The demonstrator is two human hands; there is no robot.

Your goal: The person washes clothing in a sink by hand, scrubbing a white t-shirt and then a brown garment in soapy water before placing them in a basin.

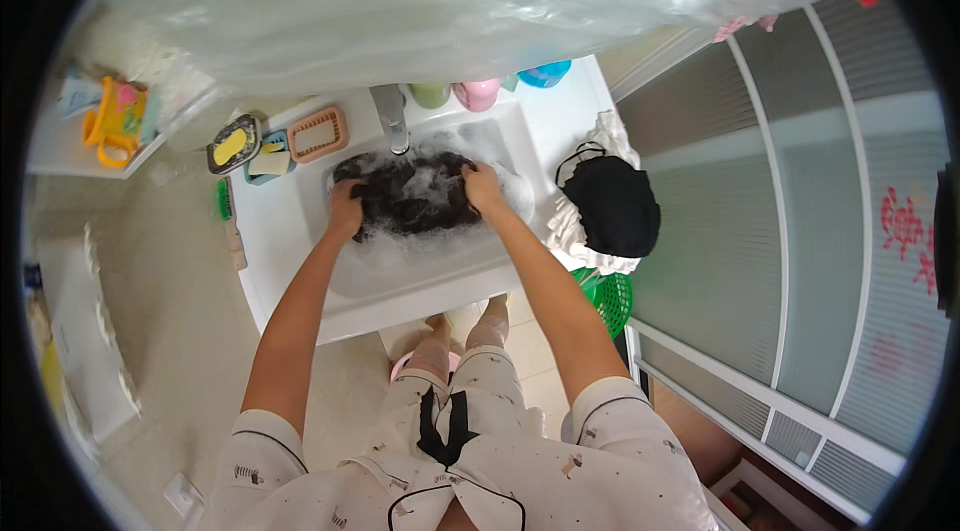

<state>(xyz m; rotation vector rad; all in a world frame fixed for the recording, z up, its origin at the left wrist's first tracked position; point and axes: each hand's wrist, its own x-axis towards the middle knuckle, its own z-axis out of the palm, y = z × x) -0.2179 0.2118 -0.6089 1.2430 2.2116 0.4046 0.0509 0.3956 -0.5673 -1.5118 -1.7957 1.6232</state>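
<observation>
A dark, wet cloth garment [412, 193] lies spread in foamy water in the white washbasin [420, 283]. My left hand [346, 210] grips its left edge, fingers partly hidden by the fabric. At the opposite edge, my right hand [481, 188] pinches the cloth between thumb and fingers. White suds [442, 235] cover parts of the garment and the water around it. Just beyond the cloth, the chrome faucet [390, 118] points down into the basin; I cannot tell whether water runs from it.
Soap dishes [319, 135] and a yellow soap bar [231, 146] sit at the back left. A green-bristled brush [229, 223] hugs the left edge. Black clothing [613, 207] lies over white fabric [570, 231] on the right ledge, above a green basket [613, 302]. Cups [477, 94] stand behind.
</observation>
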